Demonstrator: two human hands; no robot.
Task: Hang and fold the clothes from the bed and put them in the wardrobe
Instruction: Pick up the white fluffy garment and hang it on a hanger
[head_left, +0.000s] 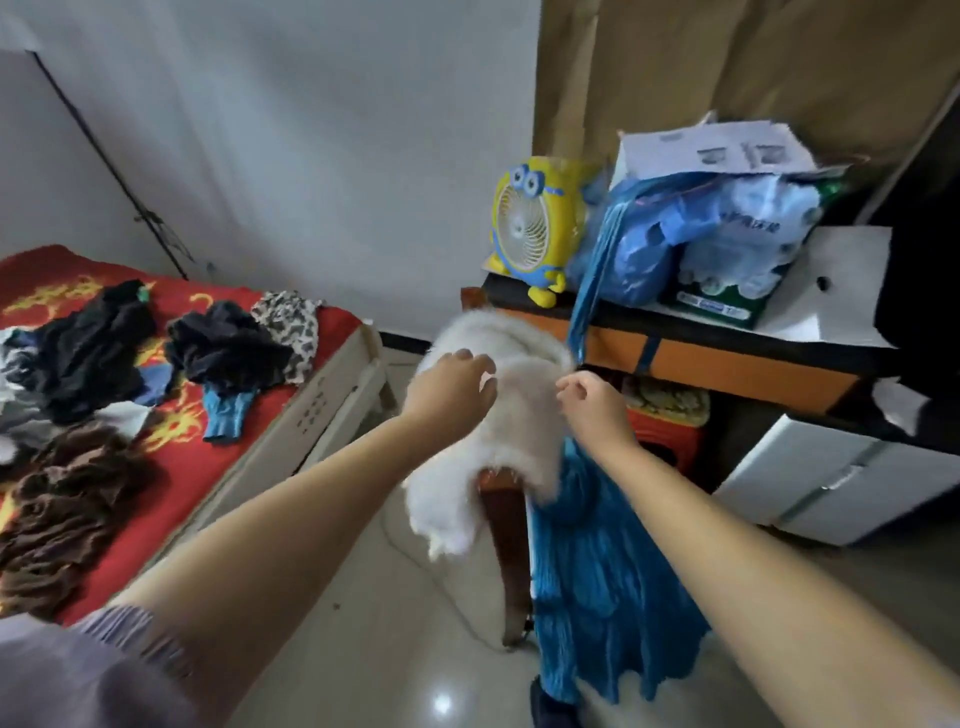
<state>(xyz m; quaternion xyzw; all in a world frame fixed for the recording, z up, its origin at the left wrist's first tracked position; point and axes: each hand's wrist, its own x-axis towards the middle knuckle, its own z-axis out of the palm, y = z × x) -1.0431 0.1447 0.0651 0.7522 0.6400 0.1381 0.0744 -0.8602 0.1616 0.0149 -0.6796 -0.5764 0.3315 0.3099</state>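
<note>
Fluff is my read of the white furry garment (498, 415): light, soft, likely to slump, draped over a wooden chair back (506, 525) above a blue pleated garment (597, 561). I would take it at the shoulders. My left hand (452, 389) rests on it with fingers loosely spread; my right hand (592, 405) has curled fingers at its edge, though I cannot tell whether they pinch fur. More clothes (104, 353) wait on the bed (332, 415). Blur hides its collar, and the wardrobe's inside stays unseen.
</note>
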